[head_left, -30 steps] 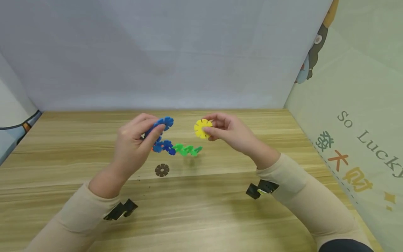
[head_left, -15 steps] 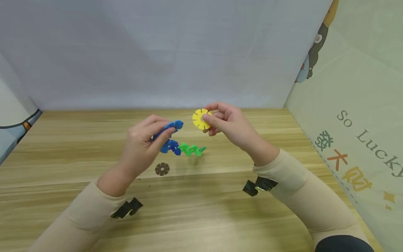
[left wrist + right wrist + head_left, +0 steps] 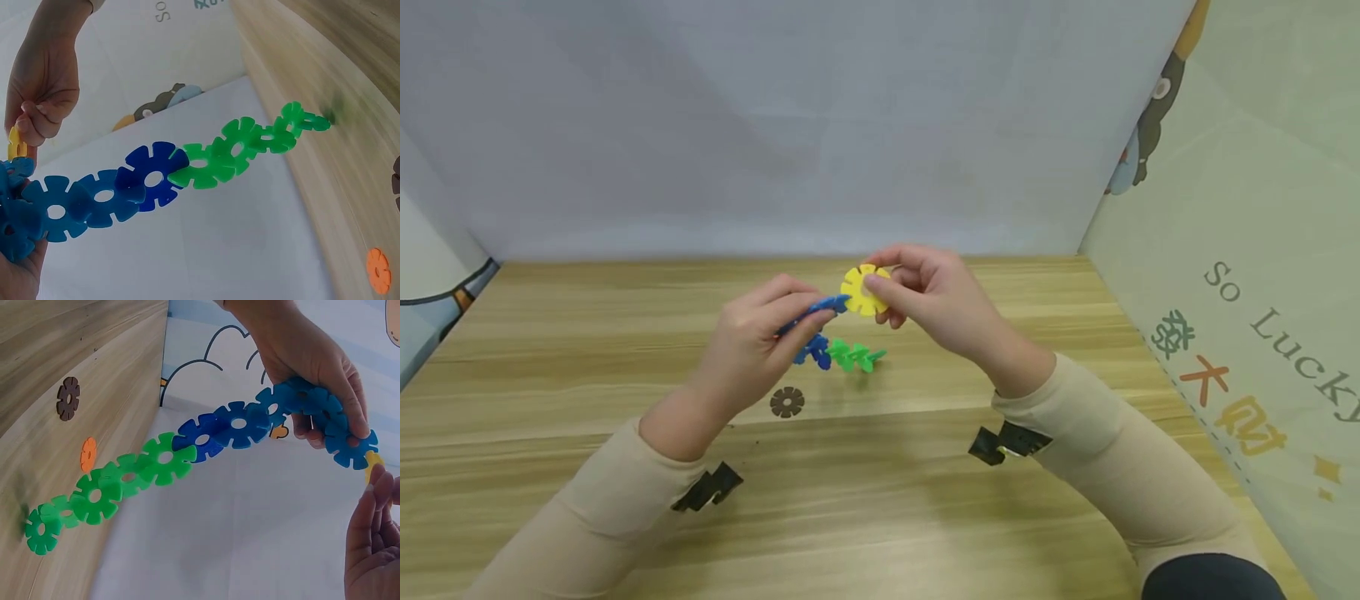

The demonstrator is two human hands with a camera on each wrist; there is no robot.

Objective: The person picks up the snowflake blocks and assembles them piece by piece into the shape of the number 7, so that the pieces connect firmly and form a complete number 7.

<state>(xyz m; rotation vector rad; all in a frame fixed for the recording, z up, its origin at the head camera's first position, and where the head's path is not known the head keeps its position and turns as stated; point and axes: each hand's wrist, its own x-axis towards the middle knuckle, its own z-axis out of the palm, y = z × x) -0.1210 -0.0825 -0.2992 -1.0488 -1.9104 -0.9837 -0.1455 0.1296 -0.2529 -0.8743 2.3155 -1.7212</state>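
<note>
My left hand pinches the blue end of a chain of notched plastic discs. From that end the linked blue discs run down into several green discs, and the last green one reaches the table. Between thumb and fingers of my right hand is a yellow notched disc, held flat side toward the head camera. Its left edge meets the end blue disc; how deep the notches sit in each other cannot be told.
A brown disc lies on the wooden table nearer the body. In the wrist views an orange disc lies on the table too. A pale cloth wall stands behind, and a printed one at the right.
My left hand has moved right with the chain, and the right hand has brought the yellow disc left. The gap between the yellow disc and the blue end has closed.
</note>
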